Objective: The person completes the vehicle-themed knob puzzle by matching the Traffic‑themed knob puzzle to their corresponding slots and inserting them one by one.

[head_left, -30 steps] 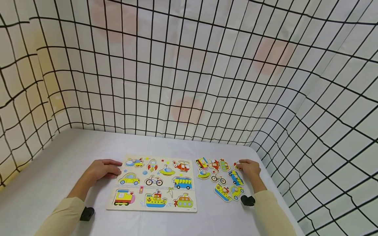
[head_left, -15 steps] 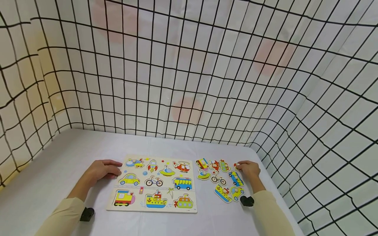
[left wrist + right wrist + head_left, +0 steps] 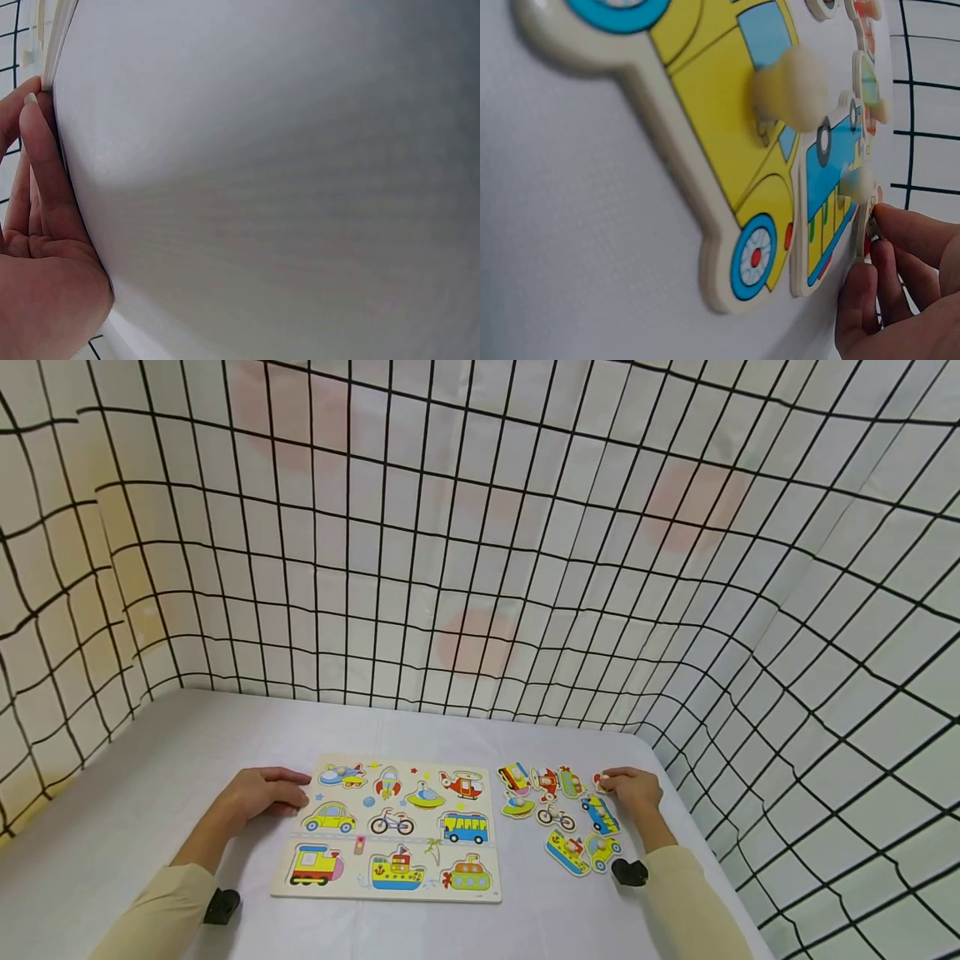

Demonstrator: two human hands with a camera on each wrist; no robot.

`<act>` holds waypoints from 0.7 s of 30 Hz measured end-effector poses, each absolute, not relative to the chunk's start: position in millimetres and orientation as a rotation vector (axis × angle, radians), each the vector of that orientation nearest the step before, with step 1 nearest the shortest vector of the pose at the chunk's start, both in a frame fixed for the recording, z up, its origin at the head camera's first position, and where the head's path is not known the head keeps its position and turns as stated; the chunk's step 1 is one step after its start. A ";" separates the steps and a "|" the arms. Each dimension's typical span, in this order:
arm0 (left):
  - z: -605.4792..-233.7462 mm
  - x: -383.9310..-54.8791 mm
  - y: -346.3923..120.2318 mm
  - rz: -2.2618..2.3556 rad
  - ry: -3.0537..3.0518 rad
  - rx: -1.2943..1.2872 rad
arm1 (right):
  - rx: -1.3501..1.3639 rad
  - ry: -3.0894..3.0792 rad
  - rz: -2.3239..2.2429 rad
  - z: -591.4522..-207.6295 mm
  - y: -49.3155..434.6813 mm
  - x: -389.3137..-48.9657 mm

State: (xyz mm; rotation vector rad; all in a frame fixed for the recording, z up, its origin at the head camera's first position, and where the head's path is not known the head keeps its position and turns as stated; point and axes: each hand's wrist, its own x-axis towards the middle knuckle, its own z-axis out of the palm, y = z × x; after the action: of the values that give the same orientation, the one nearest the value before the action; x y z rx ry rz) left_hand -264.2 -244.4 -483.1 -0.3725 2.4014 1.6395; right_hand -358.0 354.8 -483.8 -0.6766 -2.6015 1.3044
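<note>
White, finely textured tabletop (image 3: 420, 931) below pale walls (image 3: 412, 531) crossed by a black grid, with blurred pinkish circles (image 3: 476, 641) showing on the far side. Two bare hands reach in from cream sleeves. The left hand (image 3: 258, 793) rests at the left edge of a flat, rectangular, pale wooden board (image 3: 354, 867), its fingers loosely extended and touching the rim. The right hand (image 3: 636, 789) is well apart, beyond the board's right side, with thumb and forefinger pinching a small red piece (image 3: 597, 781) that the fingertips mostly hide; whether it touches the surface cannot be told. So the board lies between the hands, just beside the left one, while a cluster of loose cut-outs fills the space from the board to the right hand. Farthest from the person are a train (image 3: 514, 777), a helicopter (image 3: 545, 782) and a submarine (image 3: 571, 782); behind these come a saucer (image 3: 516, 808), a bicycle (image 3: 555, 818) and a slanted bus (image 3: 603, 818), and nearest lie a ship (image 3: 564, 853) and a car (image 3: 602, 857). Seen close from the right wrist, the car is a thick slab with glossy yellow printing, rounded pale edges and a bulbous, wood-coloured knob (image 3: 799, 88). Matching vehicle outlines, bright and smooth, are spread in three rows over the board.
</note>
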 end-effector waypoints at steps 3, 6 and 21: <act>-483.5 -264.5 -244.5 1.637 2.403 -0.384 | -0.631 -2.627 1.294 -478.7 352.8 -355.7; -484.1 -264.8 -244.6 1.634 2.405 -0.385 | -0.599 -2.653 1.271 -472.6 349.9 -355.1; -483.3 -266.2 -245.2 1.611 2.417 -0.387 | -0.301 -2.741 1.157 -445.8 312.4 -352.1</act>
State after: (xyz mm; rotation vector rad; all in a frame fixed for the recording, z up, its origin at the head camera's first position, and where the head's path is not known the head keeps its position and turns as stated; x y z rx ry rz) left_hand -266.2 -245.2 -483.3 -0.3872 2.4166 1.6111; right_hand -352.1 312.4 -445.8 -0.3013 -2.7412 1.1572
